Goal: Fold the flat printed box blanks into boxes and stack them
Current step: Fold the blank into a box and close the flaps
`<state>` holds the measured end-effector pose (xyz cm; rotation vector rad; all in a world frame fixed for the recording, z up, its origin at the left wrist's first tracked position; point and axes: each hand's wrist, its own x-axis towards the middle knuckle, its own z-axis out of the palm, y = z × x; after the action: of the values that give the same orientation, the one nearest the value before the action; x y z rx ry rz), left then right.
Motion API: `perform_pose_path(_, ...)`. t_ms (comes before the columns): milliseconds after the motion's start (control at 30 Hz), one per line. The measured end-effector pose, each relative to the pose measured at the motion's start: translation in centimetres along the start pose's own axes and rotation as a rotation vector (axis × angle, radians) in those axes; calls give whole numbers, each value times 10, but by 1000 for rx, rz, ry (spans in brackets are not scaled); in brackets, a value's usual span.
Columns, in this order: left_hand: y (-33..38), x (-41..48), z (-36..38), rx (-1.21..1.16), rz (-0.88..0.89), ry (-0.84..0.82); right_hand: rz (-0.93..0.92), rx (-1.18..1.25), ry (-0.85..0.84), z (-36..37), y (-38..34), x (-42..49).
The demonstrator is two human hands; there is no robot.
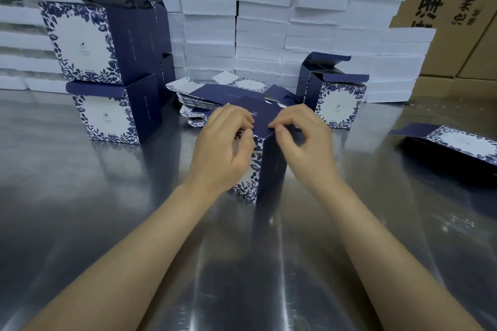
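Printed box point(272, 166) upright on table point(107, 223) — top flap point(262, 119) in pinch of left hand point(223, 148) and right hand point(305, 142)

Matt printed card box point(271, 164) on a glossy, smooth metal table point(80, 196), white foam blocks point(263, 21) behind

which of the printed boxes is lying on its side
The printed box at the far right: it lies on its side, flap open, while the rest stand upright.

White stacks point(263, 21); brown cartons point(457, 16)
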<state>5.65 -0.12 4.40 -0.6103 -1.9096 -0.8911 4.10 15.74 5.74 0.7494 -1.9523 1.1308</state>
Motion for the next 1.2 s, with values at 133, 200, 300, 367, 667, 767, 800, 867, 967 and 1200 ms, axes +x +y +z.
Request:
perform_pose_path(133,-18,-6,-15,-47,101,-20,-147,-58,-84,10,-4,-6)
perform_pose_path(200,-25,-10,-16,-48,118,-30,-161,-41,-97,13,-5,-8)
perform_pose_path(300,-26,-11,-11,-117,107,22,-169,-65,-114,14,-3,-9)
perform_pose_path(367,-24,-13,-8,-136,114,44,-169,-82,-104,16,-4,-10)
perform_pose_path(667,-12,-5,3,-65,83,170,-159,-101,-77,22,-8,-12)
perform_pose_path(767,-16,-8,4,-85,107,173,-167,-102,-75,22,-8,-11)
perform_pose_path(800,-17,-10,4,-98,116,166,-166,-103,-75,22,-8,-11)
perform_pose_path(867,-19,-13,4,-114,110,157,-163,-104,-72,23,-7,-11)
perform_pose_path(967,-17,-14,5,-138,81,162,-152,-97,-61,24,-7,-11)
perform_pose_path(1200,-12,-14,9,-166,70,155,-147,-102,-90,20,-8,-11)
